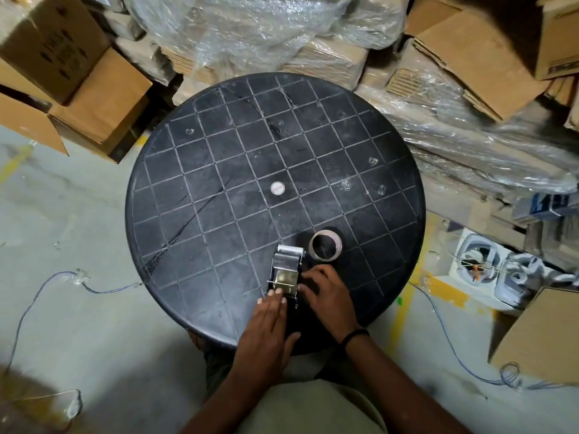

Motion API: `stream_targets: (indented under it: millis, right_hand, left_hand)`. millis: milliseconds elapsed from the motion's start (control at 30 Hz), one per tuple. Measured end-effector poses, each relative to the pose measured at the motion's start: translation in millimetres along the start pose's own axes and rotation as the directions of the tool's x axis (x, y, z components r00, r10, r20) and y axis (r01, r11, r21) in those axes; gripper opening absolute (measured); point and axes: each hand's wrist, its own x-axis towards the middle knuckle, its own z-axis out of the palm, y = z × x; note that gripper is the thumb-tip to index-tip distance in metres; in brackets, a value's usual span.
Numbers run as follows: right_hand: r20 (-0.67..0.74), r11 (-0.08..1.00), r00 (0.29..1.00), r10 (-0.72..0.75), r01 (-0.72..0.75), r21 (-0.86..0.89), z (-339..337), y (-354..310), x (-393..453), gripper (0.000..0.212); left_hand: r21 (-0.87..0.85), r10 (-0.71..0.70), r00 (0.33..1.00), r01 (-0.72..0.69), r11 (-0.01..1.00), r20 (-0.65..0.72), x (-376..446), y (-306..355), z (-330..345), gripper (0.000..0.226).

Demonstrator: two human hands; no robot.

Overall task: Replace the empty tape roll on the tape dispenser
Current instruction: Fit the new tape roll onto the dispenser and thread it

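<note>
Tape dispenser (286,270) sits near the near edge of the round tabletop (194,170). Left hand (266,327) lies flat and open, fingertips touching it; right hand (329,296) pinches its side. Roll (325,245) just beside, far-right. Plenty of bare tabletop beyond.

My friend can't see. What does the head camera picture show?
Two hands work on a metal tape dispenser near the front edge of a round black table: the left hand lies flat against its near end, and the right hand touches its side. A tape roll lies just beyond, with cardboard boxes around.
</note>
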Motion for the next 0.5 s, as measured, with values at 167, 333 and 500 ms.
stream_targets:
  millis: [167, 333, 500]
  right_hand:
    - [0.151, 0.989, 0.985, -0.081, 0.098, -0.108, 16.1, 2.0, 12.3, 0.025]
    - [0.087, 0.944, 0.986, -0.145, 0.164, -0.287, 26.1, -5.2, 24.4, 0.021]
    - [0.054, 0.954, 0.987, -0.151, 0.160, -0.255, 30.1, -11.5, 28.8, 0.025]
  left_hand:
    - [0.041, 0.082, 0.996, -0.083, 0.996, 0.029, 2.6, -6.9, -5.2, 0.072]
    - [-0.002, 0.063, 0.997, -0.063, 0.998, 0.049, 2.6, -16.6, -11.0, 0.056]
    - [-0.035, 0.017, 0.996, -0.014, 0.999, 0.083, 8.3, -13.9, -22.7, 0.054]
